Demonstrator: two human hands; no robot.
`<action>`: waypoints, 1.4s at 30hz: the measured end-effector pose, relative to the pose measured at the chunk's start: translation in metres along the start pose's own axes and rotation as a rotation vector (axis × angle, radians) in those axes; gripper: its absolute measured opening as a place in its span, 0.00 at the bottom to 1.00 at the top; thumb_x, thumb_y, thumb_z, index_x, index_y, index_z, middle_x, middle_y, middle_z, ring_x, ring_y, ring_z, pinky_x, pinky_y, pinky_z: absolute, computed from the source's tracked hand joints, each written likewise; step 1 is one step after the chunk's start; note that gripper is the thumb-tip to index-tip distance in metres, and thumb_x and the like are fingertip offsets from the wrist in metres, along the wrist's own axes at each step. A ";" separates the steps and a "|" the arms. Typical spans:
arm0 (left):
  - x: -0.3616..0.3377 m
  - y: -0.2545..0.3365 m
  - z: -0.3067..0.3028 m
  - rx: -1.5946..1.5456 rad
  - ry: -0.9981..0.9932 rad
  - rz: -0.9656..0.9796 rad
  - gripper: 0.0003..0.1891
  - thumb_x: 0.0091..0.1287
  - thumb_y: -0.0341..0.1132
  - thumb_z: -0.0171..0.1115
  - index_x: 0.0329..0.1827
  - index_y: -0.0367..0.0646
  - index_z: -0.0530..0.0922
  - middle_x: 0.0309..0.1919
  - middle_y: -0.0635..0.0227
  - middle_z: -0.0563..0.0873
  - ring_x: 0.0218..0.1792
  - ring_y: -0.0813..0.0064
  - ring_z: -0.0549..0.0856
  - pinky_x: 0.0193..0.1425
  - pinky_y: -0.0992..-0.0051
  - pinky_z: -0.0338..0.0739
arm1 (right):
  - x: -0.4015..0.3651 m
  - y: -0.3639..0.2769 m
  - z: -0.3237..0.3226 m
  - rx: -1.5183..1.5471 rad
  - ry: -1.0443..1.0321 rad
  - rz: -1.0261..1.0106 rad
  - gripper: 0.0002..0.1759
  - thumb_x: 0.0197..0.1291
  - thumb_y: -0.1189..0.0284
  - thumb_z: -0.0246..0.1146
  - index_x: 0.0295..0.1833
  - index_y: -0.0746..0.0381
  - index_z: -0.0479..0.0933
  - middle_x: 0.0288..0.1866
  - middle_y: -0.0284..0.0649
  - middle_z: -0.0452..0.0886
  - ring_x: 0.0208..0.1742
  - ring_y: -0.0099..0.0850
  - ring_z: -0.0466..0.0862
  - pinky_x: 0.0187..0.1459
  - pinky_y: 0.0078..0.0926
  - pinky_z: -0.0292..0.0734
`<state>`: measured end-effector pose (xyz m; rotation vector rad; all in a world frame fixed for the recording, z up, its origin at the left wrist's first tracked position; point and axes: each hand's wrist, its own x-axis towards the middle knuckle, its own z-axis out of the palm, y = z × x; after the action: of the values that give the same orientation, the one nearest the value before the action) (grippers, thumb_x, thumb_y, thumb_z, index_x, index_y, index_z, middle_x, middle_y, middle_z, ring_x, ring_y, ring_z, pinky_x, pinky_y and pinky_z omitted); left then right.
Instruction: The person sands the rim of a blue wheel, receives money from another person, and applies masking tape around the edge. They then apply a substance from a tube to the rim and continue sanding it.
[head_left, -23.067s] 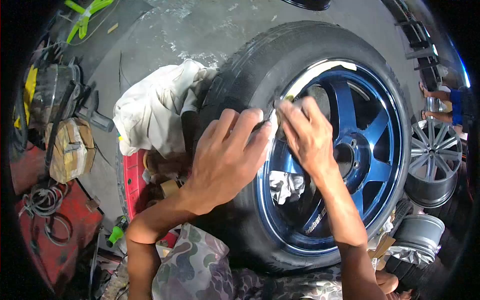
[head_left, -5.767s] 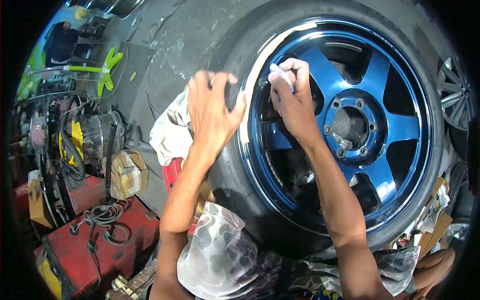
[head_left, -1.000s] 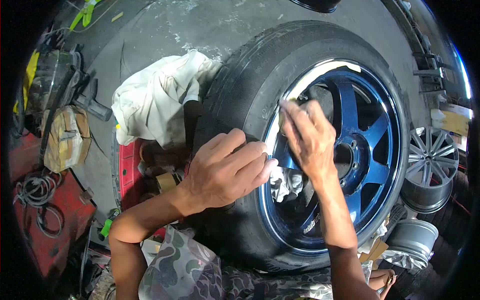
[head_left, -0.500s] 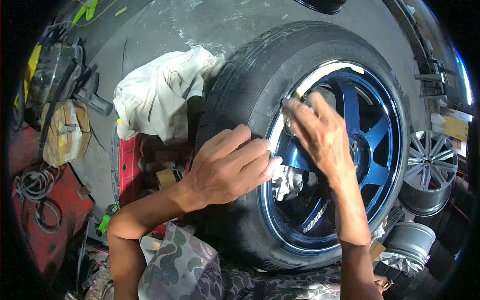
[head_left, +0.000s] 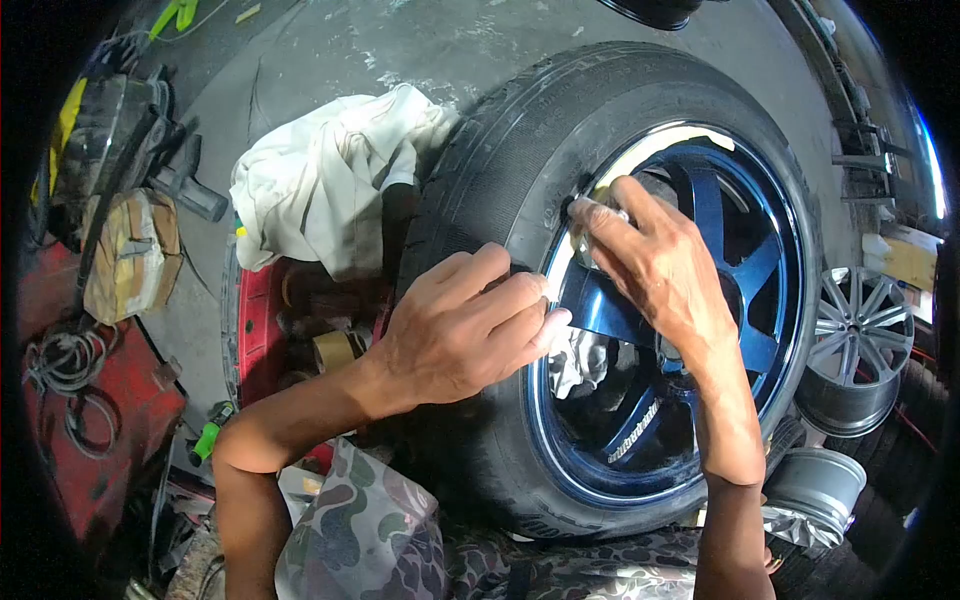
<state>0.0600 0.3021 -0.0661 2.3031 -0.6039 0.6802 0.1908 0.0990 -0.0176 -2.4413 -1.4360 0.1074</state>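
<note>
A black tyre [head_left: 515, 150] mounted on a blue multi-spoke wheel [head_left: 752, 255] stands in front of me. Along the upper-left lip of the rim runs a strip of pale masking tape [head_left: 665, 140]. My left hand [head_left: 465, 325] is closed in a pinch at the lower end of this strip, against the rim's left edge. Farther up the strip, my right hand [head_left: 655, 255] has its fingers bent and closed at the lip. Something small and greyish shows between them, mostly hidden. Crumpled white material [head_left: 580, 362] is visible through the gap below a spoke.
A white cloth [head_left: 320, 180] is draped over a red container [head_left: 258, 325] left of the tyre. A taped cardboard box [head_left: 132, 260] and coiled cable [head_left: 70, 365] lie far left. Bare silver wheels [head_left: 855, 340] stand at right. Grey concrete floor [head_left: 330, 50] stretches behind.
My right hand has shifted slightly along the rim and is less blurred, its forearm moving right. My left hand keeps its pinch almost in place.
</note>
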 end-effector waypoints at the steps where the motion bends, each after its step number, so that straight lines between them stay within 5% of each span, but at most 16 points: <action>1: 0.000 0.000 0.001 -0.005 0.000 0.004 0.10 0.60 0.30 0.80 0.40 0.36 0.88 0.42 0.66 0.90 0.32 0.69 0.82 0.33 0.72 0.78 | 0.001 0.003 0.000 0.000 -0.002 0.002 0.16 0.63 0.74 0.73 0.57 0.61 0.84 0.47 0.45 0.79 0.45 0.47 0.88 0.47 0.46 0.84; 9: -0.001 -0.001 0.003 0.015 0.009 0.018 0.09 0.60 0.30 0.80 0.38 0.36 0.88 0.42 0.67 0.90 0.31 0.70 0.81 0.32 0.73 0.77 | -0.003 0.006 0.014 0.048 0.104 -0.012 0.18 0.62 0.78 0.74 0.58 0.62 0.84 0.42 0.44 0.75 0.38 0.43 0.84 0.41 0.44 0.81; 17: 0.002 0.003 0.000 0.019 -0.060 -0.033 0.07 0.61 0.28 0.78 0.36 0.37 0.87 0.42 0.68 0.91 0.31 0.69 0.81 0.32 0.72 0.75 | -0.019 -0.029 0.060 0.080 0.434 0.312 0.15 0.66 0.74 0.75 0.57 0.64 0.88 0.35 0.42 0.77 0.35 0.41 0.82 0.39 0.40 0.77; 23: 0.005 0.004 -0.001 0.022 -0.029 -0.027 0.06 0.61 0.27 0.77 0.37 0.36 0.88 0.42 0.67 0.91 0.30 0.67 0.81 0.33 0.71 0.77 | -0.012 -0.039 0.072 0.110 0.583 0.366 0.12 0.65 0.77 0.74 0.54 0.66 0.88 0.35 0.44 0.78 0.36 0.43 0.83 0.41 0.42 0.78; 42: 0.007 0.004 -0.004 0.005 0.010 -0.060 0.04 0.60 0.24 0.77 0.34 0.36 0.88 0.41 0.66 0.92 0.29 0.65 0.81 0.33 0.70 0.77 | -0.001 -0.038 0.074 0.205 0.689 0.504 0.07 0.71 0.78 0.71 0.52 0.67 0.87 0.36 0.50 0.83 0.34 0.47 0.86 0.38 0.41 0.82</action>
<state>0.0622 0.3005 -0.0578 2.3114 -0.5271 0.6656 0.1427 0.1318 -0.0765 -2.2716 -0.4877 -0.4159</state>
